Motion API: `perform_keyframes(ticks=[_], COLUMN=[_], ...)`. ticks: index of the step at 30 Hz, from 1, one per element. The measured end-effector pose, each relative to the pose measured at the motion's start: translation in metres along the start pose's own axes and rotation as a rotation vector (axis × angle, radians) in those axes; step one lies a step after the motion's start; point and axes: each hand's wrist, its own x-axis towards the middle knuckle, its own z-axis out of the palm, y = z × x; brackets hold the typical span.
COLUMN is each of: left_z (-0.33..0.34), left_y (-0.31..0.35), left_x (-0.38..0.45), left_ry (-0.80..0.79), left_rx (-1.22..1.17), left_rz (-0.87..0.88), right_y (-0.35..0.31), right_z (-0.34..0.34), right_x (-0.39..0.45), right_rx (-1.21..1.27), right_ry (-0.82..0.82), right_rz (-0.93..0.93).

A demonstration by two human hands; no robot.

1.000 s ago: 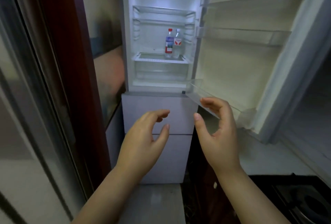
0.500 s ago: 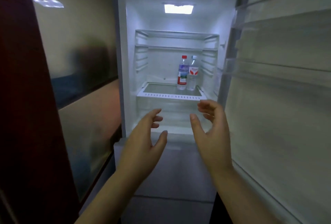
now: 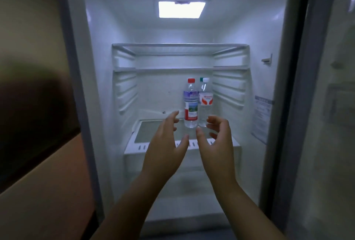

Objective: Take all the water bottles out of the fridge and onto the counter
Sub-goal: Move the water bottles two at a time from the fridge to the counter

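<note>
Two clear water bottles stand upright, side by side, on the lower glass shelf (image 3: 151, 132) of the open fridge. The left bottle (image 3: 191, 105) has a red cap and a purple, green and red label. The right bottle (image 3: 205, 101) has a white cap and a red and white label; a green cap peeks out behind it. My left hand (image 3: 165, 143) reaches in just left of the bottles, fingers loosely spread and holding nothing. My right hand (image 3: 219, 141) is in front of the right bottle, fingers relaxed and curved, touching nothing.
The fridge interior is white and lit by a ceiling lamp (image 3: 181, 9). A bare shelf (image 3: 180, 45) spans above the bottles. The open door (image 3: 330, 105) stands at the right. A dark glossy wall panel (image 3: 32, 105) borders the left side.
The view has closed in on the fridge. Both hands have moved forward and up into the compartment, from below the shelf edge to right beside the bottles.
</note>
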Motion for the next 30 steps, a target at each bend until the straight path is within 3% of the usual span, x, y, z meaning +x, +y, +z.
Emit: perform_keyframes(ticks=[10, 20, 30], left_z=[0.107, 0.183, 0.219], left_y=[-0.067, -0.114, -0.131], left_x=[0.131, 0.205, 0.218], left_ry=[-0.075, -0.16, -0.08], left_rx=[-0.006, -0.013, -0.134], left_rz=[-0.055, -0.245, -0.264], right_y=[0.078, 0.161, 0.199], right_z=[0.061, 0.076, 0.09], right_x=[0.125, 0.219, 0.243], right_rx=[-0.127, -0.383, -0.258], right_ry=[0.156, 0.07, -0.046], right_rz=[0.086, 0.178, 0.211])
